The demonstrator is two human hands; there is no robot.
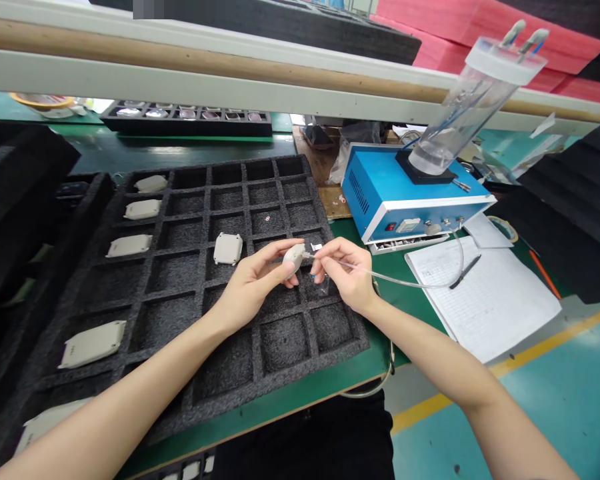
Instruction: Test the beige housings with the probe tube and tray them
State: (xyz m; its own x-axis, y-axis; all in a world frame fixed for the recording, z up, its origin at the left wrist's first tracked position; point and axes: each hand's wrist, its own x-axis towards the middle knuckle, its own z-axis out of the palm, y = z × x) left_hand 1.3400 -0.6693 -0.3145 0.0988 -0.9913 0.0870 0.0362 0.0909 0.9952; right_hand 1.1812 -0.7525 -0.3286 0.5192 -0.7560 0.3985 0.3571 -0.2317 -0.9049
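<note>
My left hand [260, 277] grips a small beige plastic case [294, 259] on edge above the black foam tray [255, 387]. Pinched in my right hand [345, 270] is the end of a clear thin tube [400, 279], its tip at the case's right side. Whether the tip touches the case or enters it, I cannot tell. The tube curves back to the front of a blue box-shaped machine [375, 190]. A similar beige case [228, 248] lies in the tray left of my hands, and several more line its left column.
A clear cylinder [460, 120] with liquid stands on the machine. To the right lie paper sheets [490, 300] with a black pen [465, 272]. A shelf rail [230, 70] crosses above the bench. More black foam trays [20, 200] are stacked at the left.
</note>
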